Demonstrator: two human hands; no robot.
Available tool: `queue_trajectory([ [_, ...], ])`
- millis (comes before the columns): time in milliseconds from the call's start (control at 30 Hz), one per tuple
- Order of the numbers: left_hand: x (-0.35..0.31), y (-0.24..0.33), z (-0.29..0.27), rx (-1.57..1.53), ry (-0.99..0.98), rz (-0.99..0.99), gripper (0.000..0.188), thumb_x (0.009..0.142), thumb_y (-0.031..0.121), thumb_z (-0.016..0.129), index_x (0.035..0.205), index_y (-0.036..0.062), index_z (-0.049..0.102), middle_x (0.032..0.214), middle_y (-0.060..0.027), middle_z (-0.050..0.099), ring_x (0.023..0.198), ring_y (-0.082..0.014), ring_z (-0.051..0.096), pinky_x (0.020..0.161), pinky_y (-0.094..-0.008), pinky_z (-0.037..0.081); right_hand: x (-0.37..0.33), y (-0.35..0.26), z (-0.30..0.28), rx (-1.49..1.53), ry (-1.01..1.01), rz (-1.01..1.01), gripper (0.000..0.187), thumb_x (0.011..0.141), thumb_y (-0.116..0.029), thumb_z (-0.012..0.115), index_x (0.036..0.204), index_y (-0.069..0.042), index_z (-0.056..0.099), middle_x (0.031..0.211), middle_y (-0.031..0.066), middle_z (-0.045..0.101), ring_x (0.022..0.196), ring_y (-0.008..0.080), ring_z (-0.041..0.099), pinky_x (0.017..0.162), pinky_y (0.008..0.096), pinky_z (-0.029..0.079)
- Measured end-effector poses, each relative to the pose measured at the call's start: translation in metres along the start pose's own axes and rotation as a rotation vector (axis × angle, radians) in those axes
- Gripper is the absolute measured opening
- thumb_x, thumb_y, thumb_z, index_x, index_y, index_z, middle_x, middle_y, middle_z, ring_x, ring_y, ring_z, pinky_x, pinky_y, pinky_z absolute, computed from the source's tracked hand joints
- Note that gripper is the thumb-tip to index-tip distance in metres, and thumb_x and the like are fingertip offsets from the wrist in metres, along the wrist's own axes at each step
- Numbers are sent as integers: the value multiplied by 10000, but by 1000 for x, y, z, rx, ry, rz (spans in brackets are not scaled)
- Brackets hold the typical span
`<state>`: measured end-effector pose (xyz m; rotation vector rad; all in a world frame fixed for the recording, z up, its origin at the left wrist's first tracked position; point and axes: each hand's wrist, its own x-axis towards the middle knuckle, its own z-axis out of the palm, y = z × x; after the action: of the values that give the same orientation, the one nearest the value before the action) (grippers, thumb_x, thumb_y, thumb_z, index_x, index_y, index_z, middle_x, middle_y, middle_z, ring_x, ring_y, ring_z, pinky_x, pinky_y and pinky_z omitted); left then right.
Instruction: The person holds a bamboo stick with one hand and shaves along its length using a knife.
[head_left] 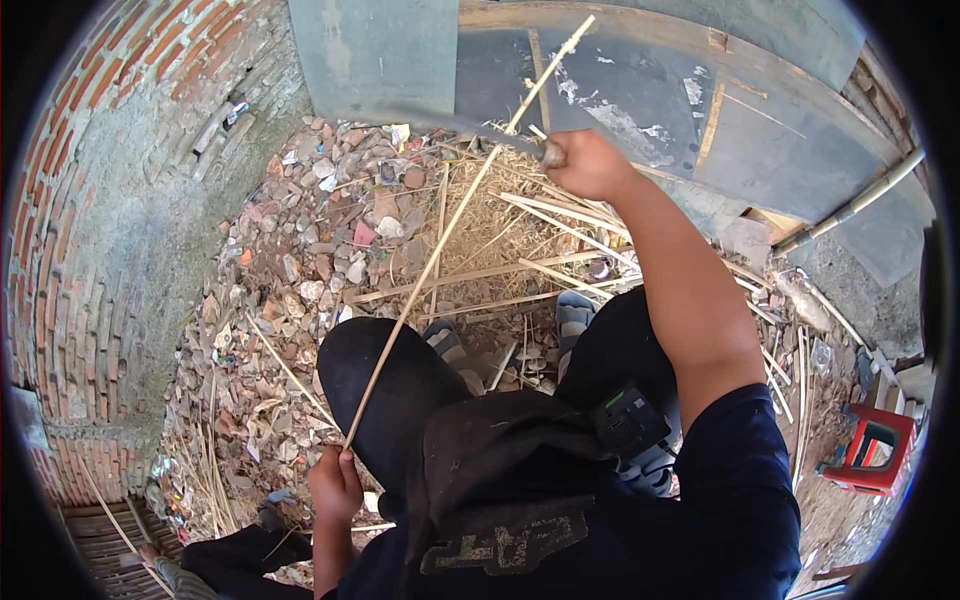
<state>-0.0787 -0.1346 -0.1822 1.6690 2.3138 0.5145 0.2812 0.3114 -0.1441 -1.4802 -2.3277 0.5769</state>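
Observation:
A long, thin bamboo strip slants from low left up to the far boards. Its near end is pinched in my left hand, beside my left knee. My right hand is closed around the handle of a large knife, out at arm's length. The blade points left and crosses the strip toward its far end; motion smears its outer part. Below the blade lies a heap of pale shavings with several cut bamboo strips beside it.
Rubble covers the ground between the brick wall and my legs. Grey boards stand ahead. A red plastic crate is at right. At lower left, another person's hand is by a thin strip.

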Motion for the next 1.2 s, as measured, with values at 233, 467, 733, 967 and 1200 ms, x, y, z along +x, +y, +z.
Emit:
queue_trajectory([
  [233,-24,-9,-6,-68,-20,-41,334,1046,259,462,837,16,558,575,-182,549,545,-412,597,512,-474,422,0,5,-2,12,-92,-144,191,826,-191,643,986,-121,719,856,164,708,857,354,690,823,477,554],
  [467,-34,-23,-7,-43,-24,-80,339,1046,267,459,836,25,571,584,-185,552,556,-424,589,519,-482,421,5,15,-1,-53,-38,-24,193,855,-208,633,994,-106,718,882,163,716,847,328,694,817,473,554],
  [733,-39,-35,3,55,5,-58,358,1061,292,431,883,10,562,623,-173,578,584,-390,607,544,-460,435,-4,-23,-2,-235,-150,-267,144,860,-185,627,969,-137,708,835,124,708,817,293,700,777,458,563],
  [967,-31,-37,4,129,55,31,305,1043,260,458,900,14,567,572,-174,563,538,-416,596,513,-486,429,1,37,-4,65,158,159,238,845,-239,660,1018,-81,702,897,167,723,868,362,695,817,476,547],
  [1200,-30,-31,-3,44,27,-27,268,1024,226,485,857,35,570,631,-206,574,585,-459,588,529,-519,436,-4,-11,-13,-225,-112,-267,226,797,-245,697,963,-93,719,891,178,718,857,357,693,809,464,544],
])
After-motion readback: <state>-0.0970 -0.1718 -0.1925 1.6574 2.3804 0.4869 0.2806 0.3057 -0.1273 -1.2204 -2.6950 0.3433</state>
